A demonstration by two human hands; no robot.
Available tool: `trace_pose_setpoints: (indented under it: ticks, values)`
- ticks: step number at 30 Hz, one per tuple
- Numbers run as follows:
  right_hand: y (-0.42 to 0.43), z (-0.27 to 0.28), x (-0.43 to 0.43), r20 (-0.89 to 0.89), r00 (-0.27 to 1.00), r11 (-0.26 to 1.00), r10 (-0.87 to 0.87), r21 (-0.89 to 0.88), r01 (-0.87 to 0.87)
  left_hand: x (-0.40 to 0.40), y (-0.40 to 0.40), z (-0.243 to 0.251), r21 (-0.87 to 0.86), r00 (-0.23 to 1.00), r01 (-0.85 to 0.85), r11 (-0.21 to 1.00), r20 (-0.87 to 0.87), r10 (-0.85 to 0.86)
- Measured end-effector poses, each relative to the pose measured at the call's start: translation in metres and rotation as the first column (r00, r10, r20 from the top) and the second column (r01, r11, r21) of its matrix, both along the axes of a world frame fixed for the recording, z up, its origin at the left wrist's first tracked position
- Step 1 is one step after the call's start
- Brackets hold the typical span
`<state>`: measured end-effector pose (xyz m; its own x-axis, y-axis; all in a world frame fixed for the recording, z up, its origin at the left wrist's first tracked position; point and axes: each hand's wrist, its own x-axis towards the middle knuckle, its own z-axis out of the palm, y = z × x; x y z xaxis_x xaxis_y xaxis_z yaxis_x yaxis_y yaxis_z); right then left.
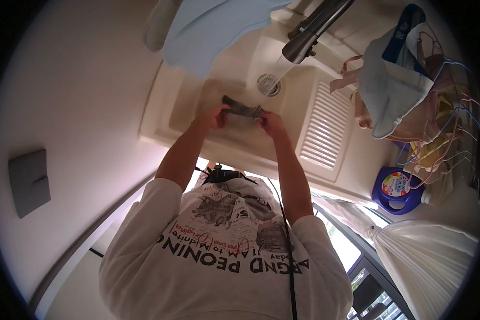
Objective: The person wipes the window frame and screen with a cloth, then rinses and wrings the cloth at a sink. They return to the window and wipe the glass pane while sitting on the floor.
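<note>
My left hand (220,117) grips one end of a small dark grey cloth item (242,109), perhaps a sock. The other end is pinched in my right hand (270,122), so the item stretches between both hands, wrinkled near the right end. Both hands are over the basin of a cream laundry sink (230,148), close to its front wall. Just beyond them, water (273,78) sprays from a dark metal faucet (300,50) onto the round drain (269,85). Whether the spray touches the cloth, I cannot tell.
A ribbed washboard (326,124) forms the sink's right side. Light blue fabric (212,34) hangs over the back left. On the right are clothes hangers (444,140), a hanging pale bag (392,88) and a purple detergent bottle (396,190). A white curtain (420,252) hangs lower right.
</note>
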<state>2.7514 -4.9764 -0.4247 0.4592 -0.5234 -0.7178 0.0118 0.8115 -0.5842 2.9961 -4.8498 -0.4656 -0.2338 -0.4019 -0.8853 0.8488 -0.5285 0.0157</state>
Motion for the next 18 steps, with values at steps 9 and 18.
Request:
trace_pose_setpoints:
  ticks: [9,18]
  values:
    - [-0.026,0.053,-0.005,0.106,0.994,1.0,0.0,-0.015,0.002,0.025,-0.014,0.057,-0.206,0.985,-0.051,0.977,0.149,0.082]
    - [-0.021,0.091,0.001,0.121,0.984,0.991,-0.13,0.003,0.13,0.026,-0.015,0.096,-0.468,0.89,0.131,0.874,0.444,0.104]
